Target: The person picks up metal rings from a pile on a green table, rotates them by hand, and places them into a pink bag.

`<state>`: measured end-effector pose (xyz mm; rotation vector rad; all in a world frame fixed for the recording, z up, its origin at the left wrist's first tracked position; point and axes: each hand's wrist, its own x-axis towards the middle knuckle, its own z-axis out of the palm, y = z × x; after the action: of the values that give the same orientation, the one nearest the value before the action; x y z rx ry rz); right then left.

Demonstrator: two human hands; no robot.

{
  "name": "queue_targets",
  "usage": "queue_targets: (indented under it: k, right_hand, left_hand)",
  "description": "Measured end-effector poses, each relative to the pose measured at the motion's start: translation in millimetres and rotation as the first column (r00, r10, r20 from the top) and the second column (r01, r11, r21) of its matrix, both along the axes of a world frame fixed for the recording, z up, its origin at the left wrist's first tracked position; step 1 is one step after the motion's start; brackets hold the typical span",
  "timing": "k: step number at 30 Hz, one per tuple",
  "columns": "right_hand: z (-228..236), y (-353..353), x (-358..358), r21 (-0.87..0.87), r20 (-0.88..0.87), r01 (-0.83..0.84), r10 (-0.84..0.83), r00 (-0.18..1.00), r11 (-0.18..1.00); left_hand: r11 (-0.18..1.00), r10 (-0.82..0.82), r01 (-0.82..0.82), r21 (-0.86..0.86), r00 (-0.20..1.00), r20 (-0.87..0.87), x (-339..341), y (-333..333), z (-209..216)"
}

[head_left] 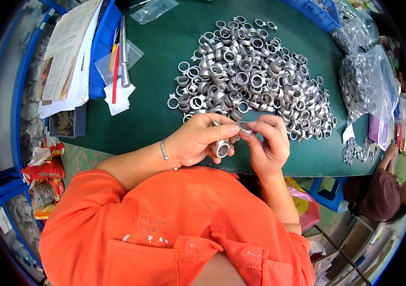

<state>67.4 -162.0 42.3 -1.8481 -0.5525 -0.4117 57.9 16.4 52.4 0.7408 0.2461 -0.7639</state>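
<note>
My left hand (194, 138) is closed around a few silver-grey metal rings (222, 149), one of which shows its round opening below the fingers. Between the thumb and fingers of my right hand (270, 145) is a single metal ring (244, 127), tilted on edge. The tip of my left thumb reaches this ring too, so both hands meet at it. Just beyond my hands spreads a big heap of similar rings (243, 76), many with a small lug on the rim. My left fingers partly hide the rings they hold.
The heap lies on a green tabletop (150, 114). At left stand a blue bin (102, 52) with papers (67, 62), a tapered metal rod (124, 57) and a red pen (115, 81). Bagged rings (358, 83) sit at right. Another person (379, 195) is at the far right.
</note>
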Motion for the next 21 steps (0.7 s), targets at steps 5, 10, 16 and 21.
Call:
queue_targets:
  k: [5,10,16,21]
  right_hand:
    - [-4,-3,-3,0.028,-0.033,-0.082,0.083,0.996,0.996]
    - [-2,0,-15,0.465,-0.523,-0.007,0.281,0.804,0.885]
    - [-10,-3,-18,0.468,-0.455,-0.099,0.335,0.825,0.878]
    - [-5,-3,-12,0.446,-0.328,-0.14,0.307,0.894,0.884]
  left_hand:
    - [0.995,-0.007,-0.004,0.095,0.993,0.116,-2,-1,2]
    - [0.955,-0.044,-0.053,0.292,0.948,0.316,-2,-3,8]
    - [0.905,-0.106,-0.157,0.396,0.818,0.565,-4,-4,6]
    - [0.907,-0.054,-0.141,0.397,0.896,0.441,-3,-4,7]
